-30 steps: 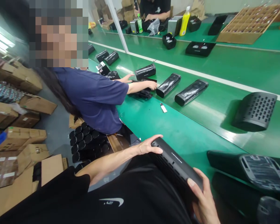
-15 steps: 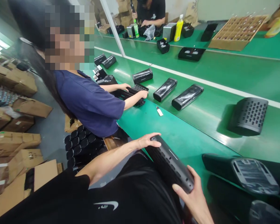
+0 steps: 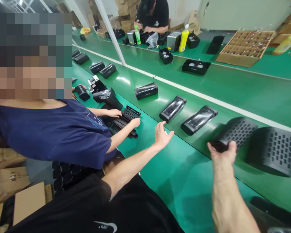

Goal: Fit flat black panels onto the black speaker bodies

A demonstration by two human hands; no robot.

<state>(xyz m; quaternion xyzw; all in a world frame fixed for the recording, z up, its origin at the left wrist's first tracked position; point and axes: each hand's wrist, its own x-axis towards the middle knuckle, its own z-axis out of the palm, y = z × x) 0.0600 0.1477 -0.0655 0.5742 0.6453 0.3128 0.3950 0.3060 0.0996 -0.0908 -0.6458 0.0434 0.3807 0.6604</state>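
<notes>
My right hand [image 3: 223, 153] grips the near end of a black perforated casing [image 3: 240, 132], low over the green surface. Another perforated black casing [image 3: 273, 150] stands just to its right. My left hand [image 3: 163, 136] is raised over the green table [image 3: 157, 168] with its fingers apart and nothing in it. Beyond my left hand lie two black housings with shiny faces, one [image 3: 173, 109] nearer the middle and one [image 3: 199, 119] further right.
At the left a person in a blue shirt [image 3: 50, 129] handles black grille parts [image 3: 131, 113]. Across the line sit a divided carton [image 3: 244, 48], a yellow bottle [image 3: 184, 38] and another person [image 3: 157, 16]. A dark part [image 3: 274, 207] lies lower right.
The black casing has gone from between both hands near my body to the line at the right, in my right hand. My left hand has let go. The neighbouring person has turned towards me.
</notes>
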